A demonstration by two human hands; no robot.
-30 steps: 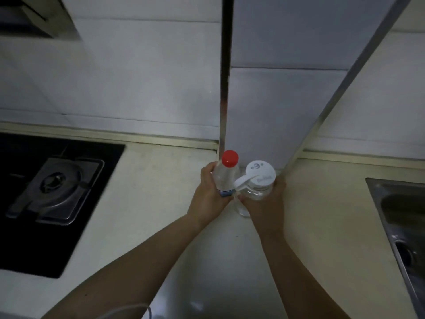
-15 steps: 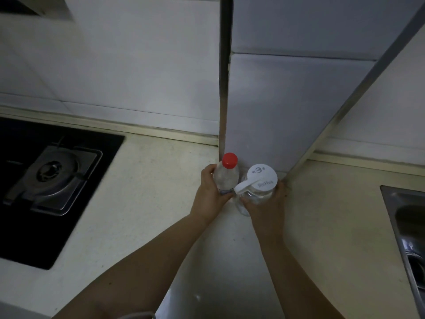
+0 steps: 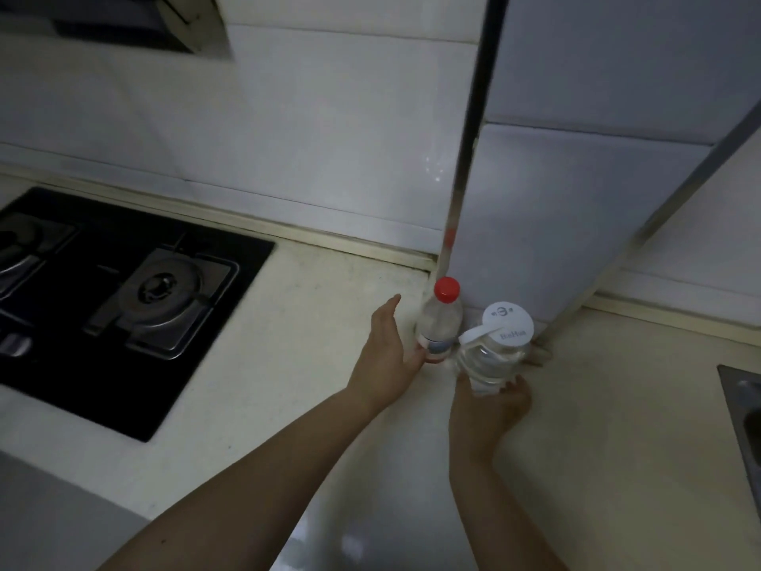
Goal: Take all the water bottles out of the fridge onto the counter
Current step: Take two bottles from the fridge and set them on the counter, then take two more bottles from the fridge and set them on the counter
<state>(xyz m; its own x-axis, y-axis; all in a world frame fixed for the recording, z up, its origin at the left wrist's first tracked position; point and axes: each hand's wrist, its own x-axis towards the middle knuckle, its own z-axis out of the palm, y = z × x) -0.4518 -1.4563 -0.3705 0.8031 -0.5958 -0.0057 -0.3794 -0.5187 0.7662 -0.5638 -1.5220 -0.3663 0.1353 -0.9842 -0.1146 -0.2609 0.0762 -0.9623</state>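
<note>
Two clear water bottles stand on the cream counter (image 3: 313, 364) against the tiled pillar. The slim one with a red cap (image 3: 440, 323) is on the left. The wider one with a white lid and carry loop (image 3: 494, 348) is on the right. My left hand (image 3: 387, 356) is just left of the red-capped bottle, fingers spread and straight, with only the thumb near its base. My right hand (image 3: 492, 405) is low at the white-lidded bottle's base, thumb and fingers on either side of it.
A black gas hob (image 3: 123, 298) fills the counter's left side. A steel sink (image 3: 745, 405) shows at the right edge. White tiled wall and a metal-edged pillar (image 3: 556, 199) rise right behind the bottles. A range hood (image 3: 123, 22) hangs at the top left.
My left hand has let go of the red-capped bottle and opened to its left. My right hand has slid down from the white-lidded bottle's shoulder to its base. Both bottles stay put.
</note>
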